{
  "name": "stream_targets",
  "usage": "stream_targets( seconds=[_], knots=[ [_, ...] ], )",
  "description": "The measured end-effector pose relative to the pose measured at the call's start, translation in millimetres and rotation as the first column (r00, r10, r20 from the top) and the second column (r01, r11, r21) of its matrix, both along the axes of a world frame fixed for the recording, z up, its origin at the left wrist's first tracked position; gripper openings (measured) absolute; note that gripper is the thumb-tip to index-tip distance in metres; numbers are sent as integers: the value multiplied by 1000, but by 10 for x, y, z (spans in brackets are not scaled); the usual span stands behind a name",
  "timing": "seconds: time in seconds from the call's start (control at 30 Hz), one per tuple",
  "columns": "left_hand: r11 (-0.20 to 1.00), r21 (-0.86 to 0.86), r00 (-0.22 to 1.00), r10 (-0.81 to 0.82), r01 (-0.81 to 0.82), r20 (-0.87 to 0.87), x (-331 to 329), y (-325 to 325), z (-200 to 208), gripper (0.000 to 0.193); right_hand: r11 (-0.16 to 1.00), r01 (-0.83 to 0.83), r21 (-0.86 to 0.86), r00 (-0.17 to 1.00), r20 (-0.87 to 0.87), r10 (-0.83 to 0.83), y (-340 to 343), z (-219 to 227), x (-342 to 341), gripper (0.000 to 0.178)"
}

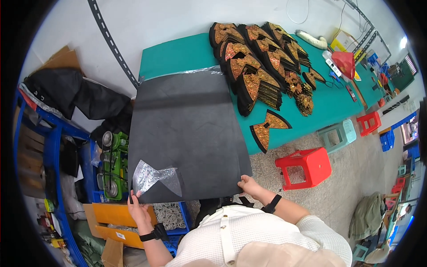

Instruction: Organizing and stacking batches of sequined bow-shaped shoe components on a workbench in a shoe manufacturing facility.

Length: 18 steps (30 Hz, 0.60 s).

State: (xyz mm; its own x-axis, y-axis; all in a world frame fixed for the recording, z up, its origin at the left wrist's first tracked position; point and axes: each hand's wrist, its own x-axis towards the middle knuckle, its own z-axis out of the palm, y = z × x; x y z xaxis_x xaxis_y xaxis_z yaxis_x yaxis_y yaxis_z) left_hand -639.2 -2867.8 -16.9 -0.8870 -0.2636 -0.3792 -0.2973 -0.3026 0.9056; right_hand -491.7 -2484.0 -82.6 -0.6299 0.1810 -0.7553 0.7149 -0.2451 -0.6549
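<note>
A large black sheet (187, 133), perhaps foam, covers the near left end of the green-topped table and overhangs its front edge. My left hand (139, 212) pinches the sheet's near left corner, and my right hand (250, 185) grips its near right corner. On the sheet, close to my left fingers, lies a clear, shiny bow-tie-shaped piece (150, 176). Right of the sheet a single orange-gold glittery bow-tie piece (267, 126) with black edging rests on the table. Behind it stand several overlapping stacks of similar bow-tie pieces (253, 84).
Gold flower-like pieces (299, 91), a red bag (344, 63) and blue-handled scissors (334, 76) lie farther right on the green table (169, 53). A red stool (307, 167) and a pale green stool (338, 135) stand beside it. At left are blue shelving (52, 147), a green machine (116, 164) and a cardboard box (118, 216).
</note>
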Motion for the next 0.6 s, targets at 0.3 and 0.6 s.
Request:
stream_targets(
  seconds=[0.3,0.6],
  knots=[
    [997,54,988,53,-62,147,-161,317,-271,61,940,-201,277,971,-69,229,162,8,71,45],
    [999,-35,972,18,-10,234,-238,361,-495,54,871,453,-189,837,-246,-489,1249,457,-861,66]
  ],
)
